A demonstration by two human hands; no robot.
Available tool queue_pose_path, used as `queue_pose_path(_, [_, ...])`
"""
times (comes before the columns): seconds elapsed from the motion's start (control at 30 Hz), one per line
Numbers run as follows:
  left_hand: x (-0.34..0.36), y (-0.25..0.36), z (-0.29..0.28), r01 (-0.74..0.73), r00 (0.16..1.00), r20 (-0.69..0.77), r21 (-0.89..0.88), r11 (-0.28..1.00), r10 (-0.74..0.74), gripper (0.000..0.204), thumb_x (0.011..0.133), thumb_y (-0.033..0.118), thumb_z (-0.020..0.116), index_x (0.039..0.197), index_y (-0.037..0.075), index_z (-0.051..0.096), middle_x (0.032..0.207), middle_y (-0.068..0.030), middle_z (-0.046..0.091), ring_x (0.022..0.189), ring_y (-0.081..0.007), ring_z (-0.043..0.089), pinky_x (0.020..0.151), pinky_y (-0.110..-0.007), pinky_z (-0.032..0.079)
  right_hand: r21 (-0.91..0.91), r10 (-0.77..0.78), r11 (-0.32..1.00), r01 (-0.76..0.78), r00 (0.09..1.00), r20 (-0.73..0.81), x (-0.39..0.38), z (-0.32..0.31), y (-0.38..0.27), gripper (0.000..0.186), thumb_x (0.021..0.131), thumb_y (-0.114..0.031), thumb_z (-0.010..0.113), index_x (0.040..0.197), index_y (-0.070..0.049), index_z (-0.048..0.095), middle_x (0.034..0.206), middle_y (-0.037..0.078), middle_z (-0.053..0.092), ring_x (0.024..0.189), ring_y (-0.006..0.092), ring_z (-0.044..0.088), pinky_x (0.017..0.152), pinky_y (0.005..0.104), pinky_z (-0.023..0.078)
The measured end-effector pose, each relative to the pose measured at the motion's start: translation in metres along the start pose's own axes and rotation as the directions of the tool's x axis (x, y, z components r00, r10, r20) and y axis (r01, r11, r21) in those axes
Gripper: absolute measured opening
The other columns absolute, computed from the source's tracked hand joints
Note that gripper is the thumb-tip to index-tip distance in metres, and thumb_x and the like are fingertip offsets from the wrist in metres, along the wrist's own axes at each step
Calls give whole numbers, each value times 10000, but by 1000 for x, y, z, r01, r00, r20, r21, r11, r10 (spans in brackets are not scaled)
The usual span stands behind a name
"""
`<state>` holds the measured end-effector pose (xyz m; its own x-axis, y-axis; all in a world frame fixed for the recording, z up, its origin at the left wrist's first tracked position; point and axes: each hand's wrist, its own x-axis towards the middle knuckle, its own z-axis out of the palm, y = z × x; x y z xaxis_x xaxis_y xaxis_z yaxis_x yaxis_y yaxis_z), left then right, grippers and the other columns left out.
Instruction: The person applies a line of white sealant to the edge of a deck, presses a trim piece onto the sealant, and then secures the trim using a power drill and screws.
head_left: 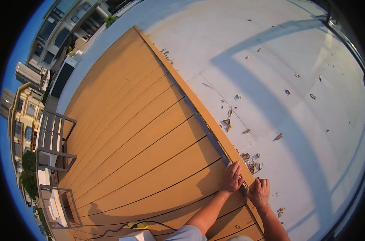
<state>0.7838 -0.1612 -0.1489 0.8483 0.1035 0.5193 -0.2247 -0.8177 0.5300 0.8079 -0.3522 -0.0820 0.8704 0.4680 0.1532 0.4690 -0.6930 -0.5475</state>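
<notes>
A long tan edge board (214,126) runs along the side of a wooden deck (130,140), with a dark gap between it and the ends of the deck planks. My left hand (232,179) is at the board's inner edge, fingers curled over it beside the gap. Just to the right, my right hand (260,193) grips the outer edge, its fingers bent over the side and its thumb on top. Both hands are closed on the board. What the fingertips touch beneath it is hidden.
Pale paving (303,132) with scattered dry leaves (252,166) borders the deck on the right. At the lower left lie a yellow object (137,225) with a black cord and a white box-like thing (138,236). Outdoor chairs (56,138) line the left side.
</notes>
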Motion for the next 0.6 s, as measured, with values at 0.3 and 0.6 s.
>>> queue_pose_path(0.3, [7, -1, 8, 122, 992, 40, -6, 992, -122, 563, 999, 203, 563, 1466, -95, 464, 1532, -291, 425, 1386, -474, 443, 1176, -551, 367, 175, 198, 946, -272, 916, 349, 50, -76, 54, 404, 865, -277, 738, 1133, 22, 698, 1005, 191, 661, 873, 382, 681, 768, 405, 574])
queue_pose_path(0.6, [-2, 9, 19, 150, 984, 91, 53, 987, -154, 371, 945, 134, 601, 1249, -75, 562, 1487, -268, 468, 1328, -472, 477, 1148, -546, 387, 238, 375, 836, -495, 831, 410, 32, -44, 121, 430, 1072, -400, 507, 1201, -28, 680, 865, 165, 721, 729, 298, 715, 732, 392, 567])
